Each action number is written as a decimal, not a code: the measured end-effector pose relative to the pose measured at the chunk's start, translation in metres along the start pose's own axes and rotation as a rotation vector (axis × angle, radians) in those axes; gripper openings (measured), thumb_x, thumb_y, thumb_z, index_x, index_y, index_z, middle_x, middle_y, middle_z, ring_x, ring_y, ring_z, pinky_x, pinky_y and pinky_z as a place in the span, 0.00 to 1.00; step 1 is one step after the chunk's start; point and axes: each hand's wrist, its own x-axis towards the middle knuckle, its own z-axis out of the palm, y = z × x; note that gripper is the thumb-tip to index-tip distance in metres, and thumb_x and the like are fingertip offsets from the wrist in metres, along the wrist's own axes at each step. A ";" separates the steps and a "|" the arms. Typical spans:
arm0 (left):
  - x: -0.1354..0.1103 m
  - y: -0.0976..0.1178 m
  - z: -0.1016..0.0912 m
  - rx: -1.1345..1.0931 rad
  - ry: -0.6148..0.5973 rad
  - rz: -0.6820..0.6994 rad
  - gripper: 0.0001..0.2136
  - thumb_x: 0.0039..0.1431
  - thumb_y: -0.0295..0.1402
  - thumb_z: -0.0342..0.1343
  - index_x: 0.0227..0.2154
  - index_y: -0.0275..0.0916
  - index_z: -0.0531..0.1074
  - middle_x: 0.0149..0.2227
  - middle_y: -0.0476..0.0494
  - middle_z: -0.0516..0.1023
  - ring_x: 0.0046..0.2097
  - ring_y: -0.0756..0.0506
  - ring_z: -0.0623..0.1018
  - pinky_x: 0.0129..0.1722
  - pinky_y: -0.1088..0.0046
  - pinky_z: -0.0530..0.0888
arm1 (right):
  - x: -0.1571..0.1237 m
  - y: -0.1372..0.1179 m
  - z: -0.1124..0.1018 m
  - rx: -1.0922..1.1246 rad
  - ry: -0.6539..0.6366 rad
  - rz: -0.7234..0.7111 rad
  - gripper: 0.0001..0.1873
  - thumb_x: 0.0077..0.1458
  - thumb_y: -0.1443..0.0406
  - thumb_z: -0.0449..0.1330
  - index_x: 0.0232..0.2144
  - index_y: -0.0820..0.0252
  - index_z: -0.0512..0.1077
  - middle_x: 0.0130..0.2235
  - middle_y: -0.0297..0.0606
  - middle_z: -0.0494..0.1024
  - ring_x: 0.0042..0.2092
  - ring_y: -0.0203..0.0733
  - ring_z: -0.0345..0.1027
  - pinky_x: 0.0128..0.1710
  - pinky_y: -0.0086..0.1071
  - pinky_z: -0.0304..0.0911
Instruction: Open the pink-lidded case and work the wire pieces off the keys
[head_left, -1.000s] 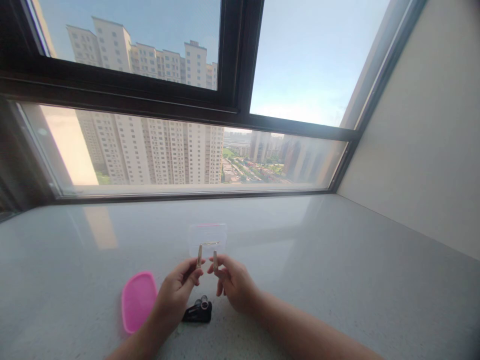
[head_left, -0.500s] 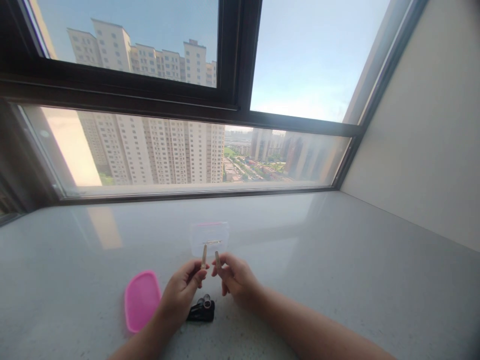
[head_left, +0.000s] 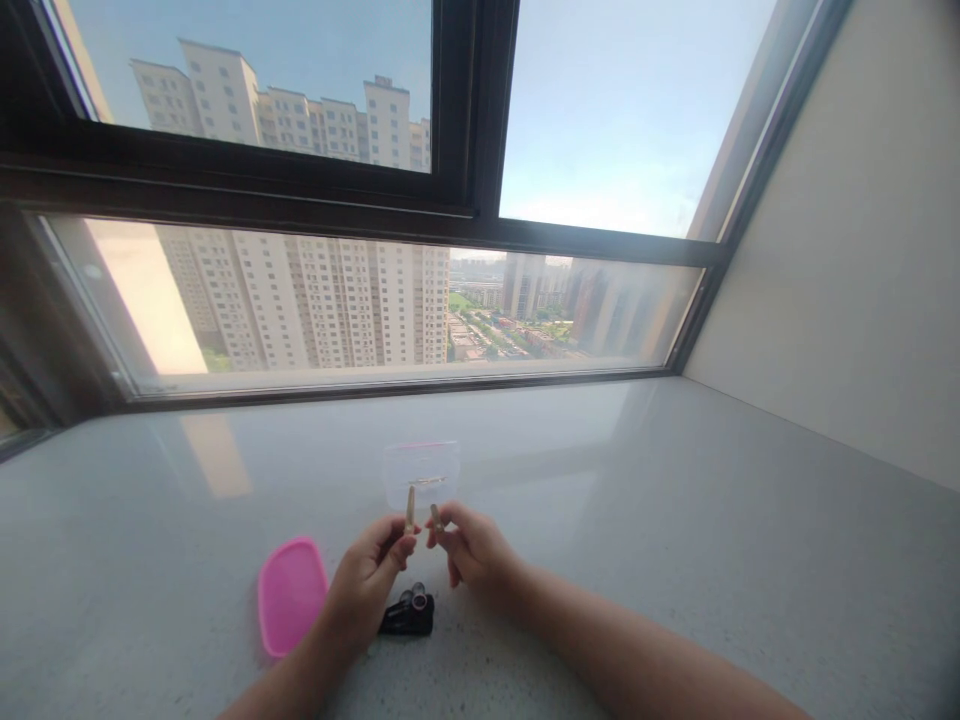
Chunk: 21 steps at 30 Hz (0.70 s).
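Observation:
Near the middle of the counter, my left hand pinches a slim, gold-tan tapered piece upright between thumb and fingers. Just to its right, my right hand grips a similar, shorter-looking gold-tan piece, tilted slightly left at the top. The two pieces are a small gap apart; their lower ends are partly covered by fingers, and their exact kind is unclear. Behind them lies a clear plastic zip bag with thin metallic slivers on or in it.
A pink rounded tray or lid lies left of my left forearm, which overlaps its edge. Below my hands rests a small black object with a round glassy ring on top. The pale speckled counter runs to a dark-framed window.
Both hands keep their hold on the gold-tan pieces. The right-hand piece tilts a little more to the left. The whole view has shifted slightly.

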 end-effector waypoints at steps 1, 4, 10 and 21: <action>0.000 0.000 0.000 -0.001 0.003 -0.003 0.13 0.57 0.42 0.52 0.36 0.38 0.72 0.29 0.49 0.73 0.29 0.48 0.68 0.30 0.75 0.68 | 0.000 0.000 0.000 -0.005 0.002 0.003 0.07 0.60 0.62 0.50 0.37 0.57 0.65 0.34 0.32 0.71 0.17 0.24 0.59 0.14 0.18 0.54; 0.000 0.000 0.000 -0.003 0.004 -0.006 0.14 0.56 0.42 0.52 0.37 0.38 0.73 0.30 0.48 0.74 0.30 0.47 0.69 0.31 0.74 0.68 | 0.000 -0.001 -0.001 -0.015 0.016 0.009 0.07 0.60 0.63 0.49 0.37 0.58 0.65 0.34 0.32 0.71 0.16 0.24 0.59 0.14 0.18 0.54; 0.000 -0.001 0.000 0.012 0.026 -0.017 0.16 0.56 0.43 0.53 0.40 0.37 0.74 0.28 0.48 0.73 0.29 0.47 0.69 0.30 0.74 0.68 | 0.001 -0.005 -0.001 -0.024 0.022 0.017 0.08 0.60 0.61 0.49 0.36 0.59 0.64 0.34 0.33 0.72 0.16 0.24 0.59 0.13 0.18 0.52; 0.001 0.001 0.000 -0.015 0.007 -0.018 0.16 0.56 0.44 0.53 0.40 0.37 0.74 0.29 0.47 0.76 0.29 0.47 0.69 0.30 0.74 0.68 | 0.000 -0.003 -0.001 -0.046 0.011 0.046 0.09 0.59 0.61 0.51 0.38 0.59 0.66 0.30 0.31 0.71 0.17 0.25 0.58 0.15 0.18 0.53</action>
